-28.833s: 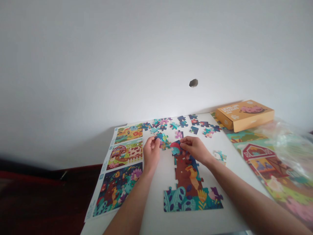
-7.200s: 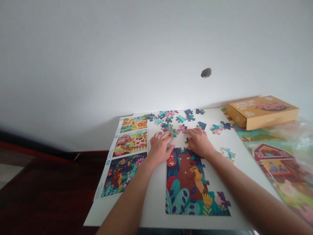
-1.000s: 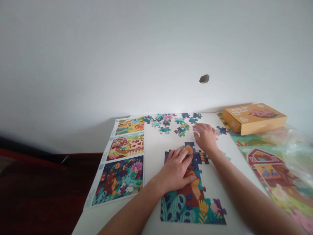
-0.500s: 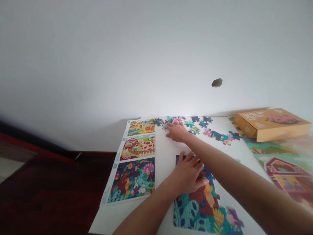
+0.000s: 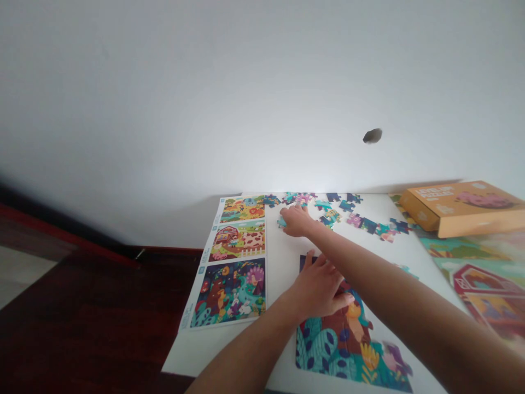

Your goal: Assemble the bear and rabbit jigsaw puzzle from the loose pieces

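A partly joined jigsaw puzzle (image 5: pixel 328 350) with a forest picture lies on the white table. My left hand (image 5: pixel 322 287) rests on its upper part with fingers spread, hiding some of the picture. Farther back, my right hand (image 5: pixel 297 220) has its fingers curled down at a teal puzzle piece (image 5: pixel 281 222), whose edge shows beside the fingertips. Loose puzzle pieces (image 5: pixel 361 222) are scattered to the right of this hand and behind it. The printed picture sheet (image 5: pixel 229 293), left of both hands, shows a matching forest scene below two other scenes.
An orange puzzle box (image 5: pixel 463 205) sits at the back right, over a colourful farm picture (image 5: pixel 488 290). Along the table's back edge stands a white wall (image 5: pixel 246 98) with a hole (image 5: pixel 372 135). Dark red floor (image 5: pixel 102 328) lies to the left.
The fingers of my right hand have drawn in around the teal piece. My left hand stays on the puzzle. The whole view has shifted slightly, with things now farther right.
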The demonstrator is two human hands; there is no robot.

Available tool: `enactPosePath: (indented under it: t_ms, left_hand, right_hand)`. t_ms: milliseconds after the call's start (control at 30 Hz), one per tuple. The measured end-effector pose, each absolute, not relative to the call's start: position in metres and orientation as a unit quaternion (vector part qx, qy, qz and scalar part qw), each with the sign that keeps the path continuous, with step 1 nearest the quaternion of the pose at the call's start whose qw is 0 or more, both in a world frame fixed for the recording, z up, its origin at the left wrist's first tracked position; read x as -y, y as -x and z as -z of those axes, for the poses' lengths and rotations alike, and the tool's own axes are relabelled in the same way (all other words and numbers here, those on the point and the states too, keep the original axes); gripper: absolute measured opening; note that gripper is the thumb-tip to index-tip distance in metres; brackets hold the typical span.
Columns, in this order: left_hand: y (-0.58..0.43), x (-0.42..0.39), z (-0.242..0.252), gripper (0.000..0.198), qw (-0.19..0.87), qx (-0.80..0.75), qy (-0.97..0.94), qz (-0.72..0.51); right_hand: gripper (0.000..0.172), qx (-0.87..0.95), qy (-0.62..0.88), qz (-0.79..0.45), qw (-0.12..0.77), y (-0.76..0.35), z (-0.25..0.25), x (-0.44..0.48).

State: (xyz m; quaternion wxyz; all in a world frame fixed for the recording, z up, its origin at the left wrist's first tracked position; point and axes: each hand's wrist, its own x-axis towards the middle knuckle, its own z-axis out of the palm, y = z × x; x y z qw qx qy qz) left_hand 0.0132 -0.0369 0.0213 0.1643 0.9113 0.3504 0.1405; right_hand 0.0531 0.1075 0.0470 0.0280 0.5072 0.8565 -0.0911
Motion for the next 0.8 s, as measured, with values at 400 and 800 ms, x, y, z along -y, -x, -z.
enactPosePath:
  t_ms: [400, 800]
  left_hand:
    - [-0.012, 0.036, -0.022, 0.054, 0.178, -0.35, -0.911, -0.13]
    - [-0.011, 0.031, -0.014, 0.054, 0.156, -0.349, -0.918, -0.104]
  right_hand:
    - [0.024, -0.837, -0.526, 0.132, -0.079, -0.052, -0.073, -0.08]
    - [0.034, -0.588, -0.643, 0.388, -0.3, -0.247, -0.043, 0.072]
